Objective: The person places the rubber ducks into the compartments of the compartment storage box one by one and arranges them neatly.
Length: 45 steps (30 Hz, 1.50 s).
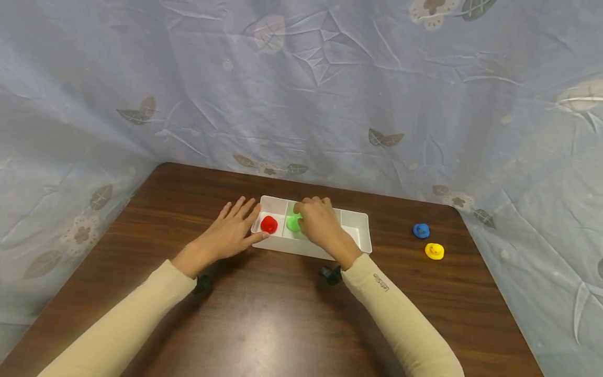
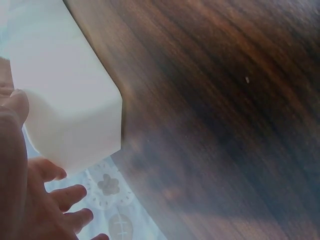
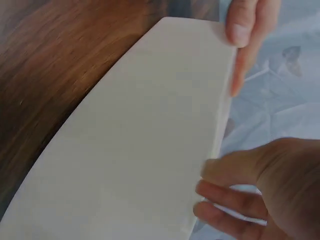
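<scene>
A white three-compartment tray (image 1: 297,246) lies on the table. In its left compartment sits a red rubber duck (image 1: 269,224). A green rubber duck (image 1: 293,223) is low in the middle compartment, partly covered by my right hand (image 1: 321,222), whose curled thumb and fingers pinch at its side. In the right wrist view those fingertips reach over the tray's rim, and the green duck is hidden behind the wall. My left hand (image 1: 232,230) has its fingers spread straight at the tray's left end, its thumb touching the front wall.
A blue rubber duck (image 1: 421,231) and a yellow rubber duck (image 1: 434,251) stand on the brown wooden table (image 1: 264,324), right of the tray. A patterned grey-blue curtain (image 1: 301,94) hangs close behind the table's back edge and along its sides.
</scene>
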### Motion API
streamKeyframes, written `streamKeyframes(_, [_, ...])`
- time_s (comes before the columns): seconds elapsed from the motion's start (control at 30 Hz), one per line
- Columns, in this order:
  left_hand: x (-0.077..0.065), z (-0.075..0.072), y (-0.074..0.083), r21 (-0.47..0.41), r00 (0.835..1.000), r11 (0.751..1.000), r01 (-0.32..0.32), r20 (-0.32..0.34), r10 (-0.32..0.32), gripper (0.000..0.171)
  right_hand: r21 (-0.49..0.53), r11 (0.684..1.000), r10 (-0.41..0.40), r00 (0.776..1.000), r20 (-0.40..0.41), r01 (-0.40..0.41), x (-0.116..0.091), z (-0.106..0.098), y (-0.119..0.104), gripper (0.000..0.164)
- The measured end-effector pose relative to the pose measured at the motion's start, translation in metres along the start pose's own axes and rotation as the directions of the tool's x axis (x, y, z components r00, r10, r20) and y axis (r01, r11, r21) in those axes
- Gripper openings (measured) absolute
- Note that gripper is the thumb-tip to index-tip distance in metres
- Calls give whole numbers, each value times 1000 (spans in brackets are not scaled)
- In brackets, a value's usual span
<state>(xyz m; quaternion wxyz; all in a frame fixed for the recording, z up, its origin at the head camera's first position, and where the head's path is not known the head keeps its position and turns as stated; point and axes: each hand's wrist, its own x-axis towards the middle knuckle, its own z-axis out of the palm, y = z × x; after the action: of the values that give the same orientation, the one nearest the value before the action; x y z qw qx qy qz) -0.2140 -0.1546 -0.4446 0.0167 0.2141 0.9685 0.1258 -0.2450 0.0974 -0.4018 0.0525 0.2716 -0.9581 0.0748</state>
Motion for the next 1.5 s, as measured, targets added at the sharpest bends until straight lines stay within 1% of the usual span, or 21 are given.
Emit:
streamKeyframes(0.07, [0, 0, 0, 1, 1000, 1000, 0, -1, 0, 90, -38, 999, -30, 999, 12, 30, 2, 5, 1, 26])
streamKeyframes(0.17, [1, -1, -1, 2, 1000, 1000, 3, 0, -3, 90, -95, 994, -52, 998, 32, 55, 6, 13, 3, 28])
streamKeyframes(0.37, [1, -2, -1, -1, 1000, 1000, 0, 5, 0, 90, -167, 985, -43, 998, 43, 50, 13, 23, 3, 27])
streamKeyframes(0.67, [3, -3, 0, 6, 1000, 1000, -9, 6, 9, 89, -185, 982, -29, 998, 54, 38, 15, 24, 4, 21])
streamKeyframes(0.87, [2, -4, -1, 4, 1000, 1000, 1, 18, -1, 91, -143, 989, -24, 997, 68, 34, 17, 23, 6, 3])
streamKeyframes(1.07, [2, -4, -1, -5, 1000, 1000, 3, 21, -3, 91, -127, 991, -28, 998, 58, 35, 16, 23, 9, 24])
streamKeyframes(1.2, [2, -4, -1, -5, 1000, 1000, 7, 23, -7, 92, -139, 990, -21, 998, 55, 29, 16, 24, 8, 32])
streamKeyframes(1.4, [3, -4, -1, 1, 1000, 1000, 5, 29, -5, 92, -166, 986, -19, 999, 30, 24, 15, 23, 6, 36])
streamKeyframes(1.5, [3, -5, -1, 2, 999, 1000, 7, 34, -7, 92, -148, 988, -33, 999, 15, 35, 14, 18, 5, 29])
